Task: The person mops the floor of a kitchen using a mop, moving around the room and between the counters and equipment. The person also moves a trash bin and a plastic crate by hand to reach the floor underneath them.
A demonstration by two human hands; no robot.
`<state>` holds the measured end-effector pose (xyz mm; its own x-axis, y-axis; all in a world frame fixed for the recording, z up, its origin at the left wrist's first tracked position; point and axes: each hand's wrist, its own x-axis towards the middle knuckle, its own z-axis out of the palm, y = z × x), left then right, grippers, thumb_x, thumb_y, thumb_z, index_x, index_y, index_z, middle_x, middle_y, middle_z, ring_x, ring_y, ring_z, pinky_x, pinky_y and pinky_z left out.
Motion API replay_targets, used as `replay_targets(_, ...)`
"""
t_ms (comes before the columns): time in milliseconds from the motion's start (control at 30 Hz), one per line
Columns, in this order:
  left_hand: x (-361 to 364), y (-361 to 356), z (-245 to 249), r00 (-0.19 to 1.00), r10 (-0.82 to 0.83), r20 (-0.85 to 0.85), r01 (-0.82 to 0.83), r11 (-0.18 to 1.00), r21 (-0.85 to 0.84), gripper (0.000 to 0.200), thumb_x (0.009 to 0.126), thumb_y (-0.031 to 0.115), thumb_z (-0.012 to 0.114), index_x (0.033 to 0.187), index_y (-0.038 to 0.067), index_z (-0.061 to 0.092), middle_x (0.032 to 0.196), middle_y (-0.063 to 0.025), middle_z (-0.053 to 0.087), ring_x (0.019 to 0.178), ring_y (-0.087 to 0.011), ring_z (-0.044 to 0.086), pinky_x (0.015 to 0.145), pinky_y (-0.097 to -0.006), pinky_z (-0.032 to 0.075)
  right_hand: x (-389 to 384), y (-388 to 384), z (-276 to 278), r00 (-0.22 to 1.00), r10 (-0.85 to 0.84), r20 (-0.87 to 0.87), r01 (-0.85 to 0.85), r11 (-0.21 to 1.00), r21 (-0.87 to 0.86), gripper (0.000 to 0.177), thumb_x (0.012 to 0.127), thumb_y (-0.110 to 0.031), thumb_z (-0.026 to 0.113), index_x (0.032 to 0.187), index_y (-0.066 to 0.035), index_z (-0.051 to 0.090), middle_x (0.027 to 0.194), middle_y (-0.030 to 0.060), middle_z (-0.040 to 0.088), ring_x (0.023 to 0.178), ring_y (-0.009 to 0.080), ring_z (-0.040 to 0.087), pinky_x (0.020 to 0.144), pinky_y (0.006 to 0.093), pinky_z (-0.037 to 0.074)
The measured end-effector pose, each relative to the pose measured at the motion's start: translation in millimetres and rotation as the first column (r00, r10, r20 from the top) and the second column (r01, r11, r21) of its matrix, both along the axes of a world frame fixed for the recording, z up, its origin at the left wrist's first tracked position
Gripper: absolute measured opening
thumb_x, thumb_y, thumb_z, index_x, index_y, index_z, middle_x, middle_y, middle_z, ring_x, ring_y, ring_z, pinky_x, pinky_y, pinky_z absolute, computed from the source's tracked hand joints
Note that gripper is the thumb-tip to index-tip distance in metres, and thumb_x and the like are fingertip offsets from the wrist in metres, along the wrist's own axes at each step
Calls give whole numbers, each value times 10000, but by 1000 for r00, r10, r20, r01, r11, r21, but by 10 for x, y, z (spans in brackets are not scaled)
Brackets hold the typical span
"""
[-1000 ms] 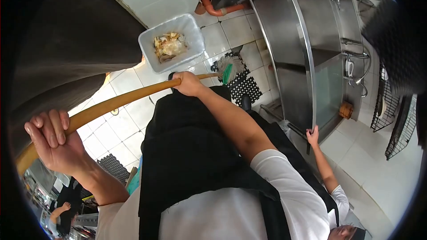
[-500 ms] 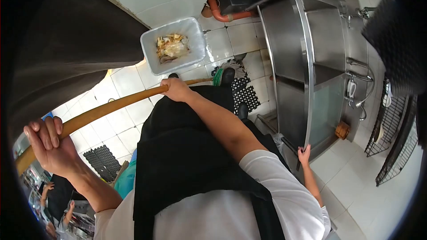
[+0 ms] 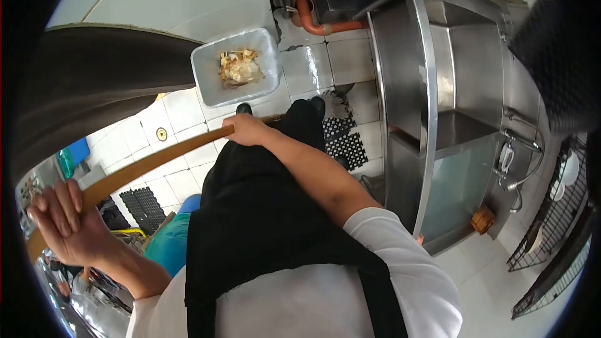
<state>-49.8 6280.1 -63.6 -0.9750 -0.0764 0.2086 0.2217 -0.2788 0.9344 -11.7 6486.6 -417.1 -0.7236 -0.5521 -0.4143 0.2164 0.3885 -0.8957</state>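
Observation:
Both my hands grip the long wooden handle of a mop [image 3: 150, 161], which slants across in front of me. My left hand [image 3: 62, 222] wraps round its upper part at the far left, fingers closed. Lower down, near my legs, my right hand [image 3: 246, 130] is closed round the same handle. The handle's lower end goes behind my dark trouser leg, and the mop head is mostly hidden there; greyish strands may show beside my boot. A grey plastic bin [image 3: 269, 66] with food scraps [image 3: 240, 67] in it stands on the floor beyond my right hand.
A stainless steel sink unit [image 3: 432, 87] runs along the right, with a spray tap [image 3: 529, 144]. Black perforated mats [image 3: 345, 150] lie on the white tiles. An orange pipe [image 3: 307, 15] is at the back. A person's fingers [image 3: 419, 238] show at the sink's edge.
The mop head, visible earlier by my boot with its green part, has gone largely behind my leg. My hands keep their grip. The other person's hand at the sink is now mostly hidden.

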Motion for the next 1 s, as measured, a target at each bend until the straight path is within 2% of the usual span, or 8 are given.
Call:
replay_targets(33,97,134,28,996,92,-22,-92,995,-30,278,1019,213,413,821,61,534,500,67,305,447,-51,258,552,-237,275,2,61,2,998,68,-10,-68,998,-2,194,792,-265,661,910,-111,658,907,152,670,909,346,632,792,438,490)
replay_targets(133,286,252,50,995,65,-72,-65,998,-7,293,1020,226,416,817,61,548,498,60,311,445,-55,267,541,-242,275,96,121,-97,993,91,-72,-96,994,-61,189,777,-200,686,921,-83,654,850,153,672,841,320,650,737,398,491)
replay_targets(200,225,329,113,992,99,-77,-105,992,-70,306,1026,233,391,839,59,559,482,55,304,433,-49,287,526,-233,300,102,171,-42,998,36,-55,-40,996,-74,196,775,-196,680,922,-70,651,847,154,673,838,318,651,738,394,492)
replay_targets(300,-45,415,131,996,-84,-17,82,992,-100,325,1033,263,383,866,56,569,493,52,322,438,-49,294,521,-230,314,111,179,30,994,-108,-11,108,994,-17,168,766,-143,665,918,-73,652,861,143,675,841,307,652,735,382,494)
replay_targets(500,-95,134,-34,986,-166,-30,167,986,27,252,1019,228,425,901,59,570,485,56,323,441,-43,296,516,-225,313,208,-84,-13,938,-341,-65,346,930,121,187,769,-167,697,932,-87,650,859,117,673,850,286,649,743,379,500)
replay_targets(600,-92,-45,-67,975,-191,-112,191,981,-9,254,1024,206,404,936,42,577,485,56,325,436,-39,283,507,-220,303,200,-98,60,972,-227,-61,232,966,111,207,775,-210,706,938,-94,652,865,117,673,857,303,646,744,388,499)
replay_targets(833,43,-339,-144,996,-70,-62,71,997,11,279,1031,222,390,971,31,585,494,68,301,431,-30,256,499,-214,287,193,-198,5,995,-21,-99,43,974,224,299,785,-328,726,953,-95,644,916,124,650,924,309,606,810,408,469)
replay_targets(1000,89,-86,-80,998,-23,-55,24,1000,20,271,1028,223,403,945,32,577,496,69,299,442,-28,254,510,-214,286,214,-47,-9,986,-3,-165,34,982,186,315,791,-359,717,948,-95,644,920,133,652,933,322,608,819,418,474)
